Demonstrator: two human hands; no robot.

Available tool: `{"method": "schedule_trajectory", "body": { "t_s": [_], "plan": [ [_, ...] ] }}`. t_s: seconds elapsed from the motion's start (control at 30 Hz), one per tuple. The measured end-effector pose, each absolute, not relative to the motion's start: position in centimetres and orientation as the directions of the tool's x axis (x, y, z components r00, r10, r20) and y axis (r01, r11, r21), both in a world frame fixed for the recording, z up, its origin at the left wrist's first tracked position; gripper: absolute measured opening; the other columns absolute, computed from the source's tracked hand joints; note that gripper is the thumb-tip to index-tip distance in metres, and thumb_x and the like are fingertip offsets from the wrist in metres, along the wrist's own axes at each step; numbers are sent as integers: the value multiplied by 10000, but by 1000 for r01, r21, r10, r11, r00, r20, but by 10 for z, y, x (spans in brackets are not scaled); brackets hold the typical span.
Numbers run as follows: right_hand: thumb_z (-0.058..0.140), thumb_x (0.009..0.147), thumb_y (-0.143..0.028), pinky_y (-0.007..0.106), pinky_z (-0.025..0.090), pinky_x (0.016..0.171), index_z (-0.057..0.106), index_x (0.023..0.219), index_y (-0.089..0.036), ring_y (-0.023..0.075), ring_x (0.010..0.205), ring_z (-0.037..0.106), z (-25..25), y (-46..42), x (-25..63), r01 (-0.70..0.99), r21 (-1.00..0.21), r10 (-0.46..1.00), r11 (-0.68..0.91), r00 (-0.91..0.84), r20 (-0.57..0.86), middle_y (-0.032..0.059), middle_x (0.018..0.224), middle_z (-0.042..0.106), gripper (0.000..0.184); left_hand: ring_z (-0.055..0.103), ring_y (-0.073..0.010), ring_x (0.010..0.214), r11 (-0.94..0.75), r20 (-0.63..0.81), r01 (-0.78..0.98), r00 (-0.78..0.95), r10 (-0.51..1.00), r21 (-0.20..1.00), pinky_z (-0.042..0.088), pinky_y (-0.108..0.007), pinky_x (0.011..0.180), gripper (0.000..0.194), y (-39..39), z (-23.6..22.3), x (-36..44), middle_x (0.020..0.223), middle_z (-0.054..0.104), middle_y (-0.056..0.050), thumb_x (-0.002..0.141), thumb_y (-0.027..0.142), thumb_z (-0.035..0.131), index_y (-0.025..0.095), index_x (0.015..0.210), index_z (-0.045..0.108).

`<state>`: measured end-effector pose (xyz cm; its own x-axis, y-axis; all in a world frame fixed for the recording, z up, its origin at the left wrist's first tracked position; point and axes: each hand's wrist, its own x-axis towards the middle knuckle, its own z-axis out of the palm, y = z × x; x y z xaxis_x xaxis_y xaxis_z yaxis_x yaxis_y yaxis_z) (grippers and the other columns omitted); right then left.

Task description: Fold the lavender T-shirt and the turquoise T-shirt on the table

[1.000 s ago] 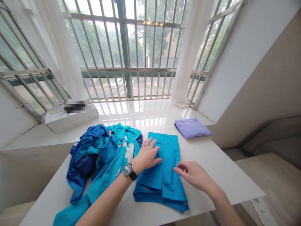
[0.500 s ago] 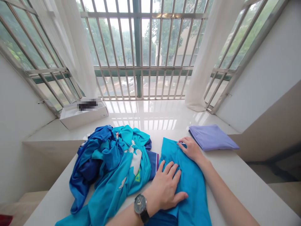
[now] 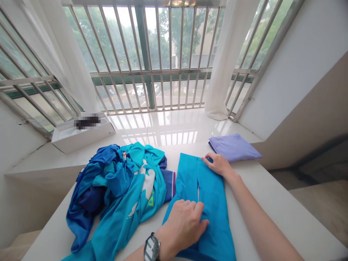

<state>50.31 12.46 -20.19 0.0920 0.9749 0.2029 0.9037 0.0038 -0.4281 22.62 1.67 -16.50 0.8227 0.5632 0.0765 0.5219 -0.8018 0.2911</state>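
Note:
A bright blue garment (image 3: 210, 203) lies spread on the white table, two long panels side by side with a narrow slit between them. My left hand (image 3: 185, 223), with a watch (image 3: 151, 248) on the wrist, presses on its near part, fingers curled into the cloth. Its fingertips are hidden. At the garment's far right corner, my right hand (image 3: 217, 164) has thumb and bent fingers closed on the edge. To the left, a rumpled heap of turquoise and dark blue clothes (image 3: 123, 192) has white prints. A navy piece with a striped edge (image 3: 169, 185) sticks out of it.
Folded lilac cloth (image 3: 235, 148) lies beyond my right hand. A white box (image 3: 84, 135) with a blurred-out dark item on it stands on the sill at left. Behind are barred windows (image 3: 152, 72) and white curtains (image 3: 221, 72).
My left hand has gone from flat with spread fingers to curled, drawing slightly nearer. The garment looks flatter and its slit wider. My right fingers have bent more over the corner. The view has shifted.

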Motion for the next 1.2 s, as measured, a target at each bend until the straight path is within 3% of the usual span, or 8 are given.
{"method": "schedule_trajectory", "body": {
  "t_s": [0.2,0.4,0.57,0.7,0.9,1.2],
  "plan": [
    [626,833,-439,329,519,824,688,918,-256,215,886,696,-213,129,506,760,-637,966,130,47,254,28,936,756,211,650,-204,853,-845,102,425,873,478,325,501,-312,722,198,15,-164,225,997,667,-13,956,328,523,247,1137,509],
    [521,873,-333,317,520,849,670,921,-253,183,911,688,-218,137,505,722,-672,954,166,56,296,10,949,745,176,641,-239,998,-823,81,450,860,504,347,537,-365,822,308,13,-165,225,1259,606,-61,944,364,542,234,1219,497],
    [526,867,-298,346,512,870,678,996,-231,204,923,667,-215,134,502,773,-608,951,182,19,309,51,1009,726,210,621,-290,1103,-798,89,488,832,548,353,533,-409,890,411,11,-173,227,1462,473,-125,927,421,552,210,1274,485],
    [600,860,-361,382,490,905,709,944,-221,240,947,644,-210,129,499,823,-532,953,199,-37,300,79,980,708,196,626,-278,1063,-763,88,532,797,598,366,528,-395,885,381,10,-174,229,1335,565,-117,936,429,532,207,1243,501],
    [543,918,-332,351,485,894,695,891,-223,218,934,641,-206,130,496,845,-484,948,228,-79,309,66,954,697,189,632,-232,873,-740,42,562,785,618,370,522,-340,755,214,9,-165,231,1010,640,-66,946,355,510,209,1099,538],
    [588,878,-464,343,498,751,679,970,-223,239,852,674,-203,125,496,892,-445,967,78,41,250,73,937,732,274,678,-220,861,-729,85,508,792,605,459,502,-340,767,233,11,-179,229,984,709,-8,926,304,557,270,1154,519]
  ]
}}
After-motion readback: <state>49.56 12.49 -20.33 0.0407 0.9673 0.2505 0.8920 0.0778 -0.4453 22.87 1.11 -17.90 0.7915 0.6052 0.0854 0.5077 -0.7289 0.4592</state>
